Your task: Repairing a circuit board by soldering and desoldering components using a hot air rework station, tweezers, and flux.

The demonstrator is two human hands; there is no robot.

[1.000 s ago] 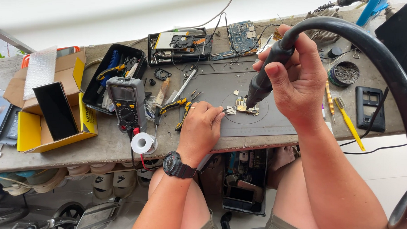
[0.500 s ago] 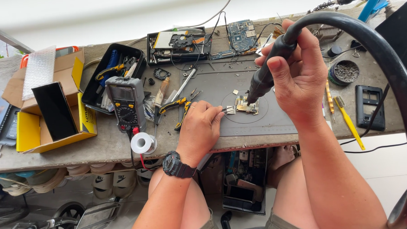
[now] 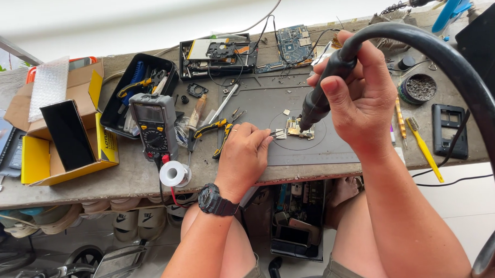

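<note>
small gold circuit board (image 3: 300,128), flat on grey mat (image 3: 335,147)

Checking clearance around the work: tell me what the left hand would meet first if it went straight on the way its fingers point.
Probably the small circuit board on the dark mat; the left hand points right, fingertips almost at its edge.

- bare forearms, no sleeves
- chunky black digital wristwatch (image 3: 218,199) on the left wrist
- thin ring on a left hand (image 3: 242,155) finger
- olive shorts (image 3: 296,274)
</note>
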